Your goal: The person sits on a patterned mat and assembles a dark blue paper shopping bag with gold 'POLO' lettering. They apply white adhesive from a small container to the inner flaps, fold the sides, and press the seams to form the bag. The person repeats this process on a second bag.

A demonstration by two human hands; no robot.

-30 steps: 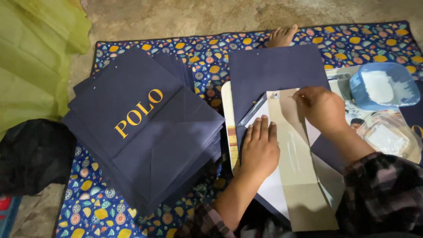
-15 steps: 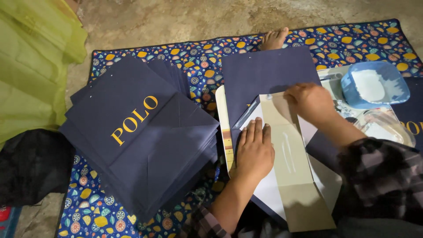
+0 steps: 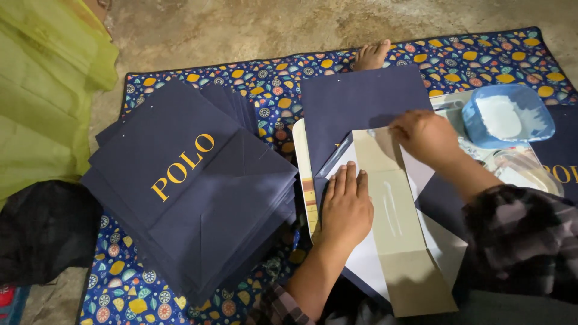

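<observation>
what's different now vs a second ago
Little has changed. The right hand stays at the top end of the beige card strip; the left hand still presses flat beside it. The navy stack and blue bowl have not moved.

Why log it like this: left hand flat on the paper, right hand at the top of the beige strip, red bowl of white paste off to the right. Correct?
One thing is off: the bowl is light blue, not red, as the head view shows. The rest holds: left hand lies flat on the paper, right hand is at the top of the beige strip, and the bowl of white paste sits to the right.
</observation>
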